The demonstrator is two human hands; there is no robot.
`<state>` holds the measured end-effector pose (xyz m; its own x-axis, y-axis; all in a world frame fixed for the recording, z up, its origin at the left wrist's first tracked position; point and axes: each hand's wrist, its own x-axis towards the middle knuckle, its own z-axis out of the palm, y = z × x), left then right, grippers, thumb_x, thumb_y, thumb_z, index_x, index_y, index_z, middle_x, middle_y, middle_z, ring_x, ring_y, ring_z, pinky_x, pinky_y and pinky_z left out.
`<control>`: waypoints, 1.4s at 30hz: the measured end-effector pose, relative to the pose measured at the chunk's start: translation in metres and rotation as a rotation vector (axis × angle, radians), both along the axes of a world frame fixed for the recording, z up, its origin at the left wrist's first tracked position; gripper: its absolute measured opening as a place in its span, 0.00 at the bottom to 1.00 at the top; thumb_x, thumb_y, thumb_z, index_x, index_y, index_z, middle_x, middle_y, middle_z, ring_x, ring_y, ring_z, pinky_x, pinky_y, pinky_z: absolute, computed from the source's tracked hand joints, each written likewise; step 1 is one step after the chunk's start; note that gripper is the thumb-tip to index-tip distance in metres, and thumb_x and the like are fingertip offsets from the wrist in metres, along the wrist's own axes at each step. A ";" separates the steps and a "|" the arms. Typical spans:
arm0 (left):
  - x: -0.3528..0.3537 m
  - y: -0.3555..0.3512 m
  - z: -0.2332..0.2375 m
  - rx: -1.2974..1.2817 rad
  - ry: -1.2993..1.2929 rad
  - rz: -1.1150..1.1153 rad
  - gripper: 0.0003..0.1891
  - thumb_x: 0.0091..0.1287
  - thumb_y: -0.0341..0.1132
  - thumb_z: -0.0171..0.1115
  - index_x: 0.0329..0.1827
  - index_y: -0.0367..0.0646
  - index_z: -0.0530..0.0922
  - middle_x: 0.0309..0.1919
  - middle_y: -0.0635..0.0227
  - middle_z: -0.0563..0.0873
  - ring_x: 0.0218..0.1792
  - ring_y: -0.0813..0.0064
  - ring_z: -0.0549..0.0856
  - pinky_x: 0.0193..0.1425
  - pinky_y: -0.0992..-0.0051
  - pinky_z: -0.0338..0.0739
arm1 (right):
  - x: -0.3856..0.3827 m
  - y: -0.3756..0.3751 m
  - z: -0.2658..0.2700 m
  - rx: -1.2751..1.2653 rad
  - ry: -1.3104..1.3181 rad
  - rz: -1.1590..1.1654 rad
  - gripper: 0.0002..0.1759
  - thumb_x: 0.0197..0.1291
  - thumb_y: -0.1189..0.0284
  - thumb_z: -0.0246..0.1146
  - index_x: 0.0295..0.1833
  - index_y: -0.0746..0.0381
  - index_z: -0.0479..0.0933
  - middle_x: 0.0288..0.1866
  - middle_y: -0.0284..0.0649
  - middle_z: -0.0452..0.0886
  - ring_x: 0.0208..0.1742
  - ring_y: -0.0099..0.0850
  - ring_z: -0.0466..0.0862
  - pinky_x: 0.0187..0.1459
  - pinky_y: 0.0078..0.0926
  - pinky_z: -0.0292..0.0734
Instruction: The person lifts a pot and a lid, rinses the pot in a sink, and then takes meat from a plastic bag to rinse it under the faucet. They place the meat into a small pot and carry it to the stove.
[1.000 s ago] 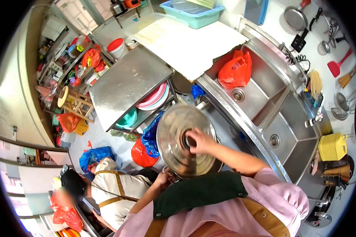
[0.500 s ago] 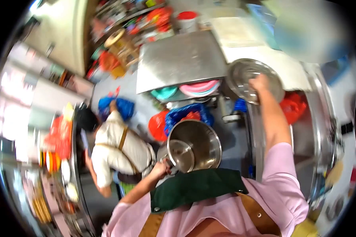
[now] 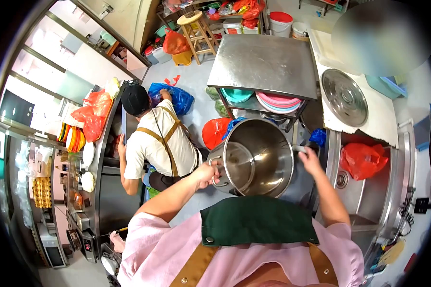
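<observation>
Two bare hands of ours hold the tall, round stainless-steel pot [image 3: 280,138] in front of our apron: our left hand [image 3: 207,173] is wrapped around one looped side handle, our right hand [image 3: 311,160] around the opposite one. We look through the pot's mouth onto shiny metal walls and a round bottom. Beyond our right hand, a round, shiny grey lid [image 3: 345,98] lies on a worn white board [image 3: 383,107]. Beside that, a stainless-steel sink [image 3: 372,193] holds a knotted red plastic bag [image 3: 364,162], contents hidden from us. Under the rectangular steel table [image 3: 263,57] we see teal plastic basins [image 3: 236,95] next to stacked pink ones [image 3: 278,101]. To our left, a co-worker's hand [image 3: 165,94] touches a blue plastic bag [image 3: 181,100].
</observation>
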<state>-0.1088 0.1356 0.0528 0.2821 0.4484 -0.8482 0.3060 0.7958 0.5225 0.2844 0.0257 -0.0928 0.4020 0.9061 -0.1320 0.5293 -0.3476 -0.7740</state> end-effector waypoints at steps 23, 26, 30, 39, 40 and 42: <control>0.187 -0.154 0.242 -0.592 -1.422 -0.654 0.23 0.68 0.38 0.40 0.59 0.27 0.56 0.21 0.72 0.61 0.15 0.84 0.59 0.14 0.84 0.54 | -0.133 -0.336 0.178 1.035 1.154 -1.094 0.20 0.58 0.59 0.52 0.48 0.64 0.71 0.45 0.44 0.76 0.43 0.33 0.77 0.41 0.31 0.75; 0.222 -0.242 0.248 -0.631 -1.398 -0.814 0.21 0.68 0.36 0.39 0.55 0.25 0.58 0.21 0.72 0.61 0.14 0.82 0.58 0.15 0.82 0.54 | -0.129 -0.401 0.160 1.164 1.015 -1.177 0.15 0.58 0.66 0.52 0.48 0.64 0.72 0.41 0.40 0.78 0.38 0.28 0.79 0.39 0.24 0.75; 0.287 -0.343 0.239 -0.796 -1.217 -0.860 0.16 0.67 0.35 0.41 0.45 0.28 0.67 0.18 0.73 0.61 0.14 0.83 0.57 0.14 0.83 0.53 | -0.107 -0.489 0.127 1.071 0.843 -1.274 0.18 0.59 0.69 0.51 0.53 0.64 0.69 0.45 0.39 0.77 0.44 0.27 0.78 0.42 0.24 0.74; 0.399 -0.511 0.199 -0.478 -0.793 -0.702 0.11 0.68 0.35 0.32 0.31 0.40 0.62 0.14 0.76 0.57 0.12 0.82 0.56 0.13 0.83 0.51 | -0.032 -0.633 0.041 0.437 0.518 -1.289 0.23 0.50 0.64 0.60 0.50 0.64 0.72 0.43 0.42 0.77 0.42 0.29 0.77 0.45 0.25 0.71; 0.407 -0.519 0.197 -0.491 -0.789 -0.709 0.11 0.68 0.35 0.32 0.31 0.40 0.63 0.13 0.77 0.57 0.12 0.83 0.55 0.13 0.83 0.51 | -0.025 -0.642 0.040 0.301 0.336 -1.338 0.26 0.47 0.62 0.62 0.51 0.64 0.72 0.45 0.44 0.76 0.43 0.31 0.77 0.47 0.26 0.69; 0.421 -0.531 0.192 -0.508 -0.800 -0.723 0.11 0.67 0.34 0.32 0.31 0.41 0.63 0.13 0.77 0.57 0.12 0.83 0.55 0.13 0.84 0.51 | -0.013 -0.660 0.048 0.127 0.073 -1.316 0.28 0.44 0.64 0.64 0.53 0.63 0.69 0.46 0.45 0.74 0.46 0.38 0.76 0.49 0.28 0.69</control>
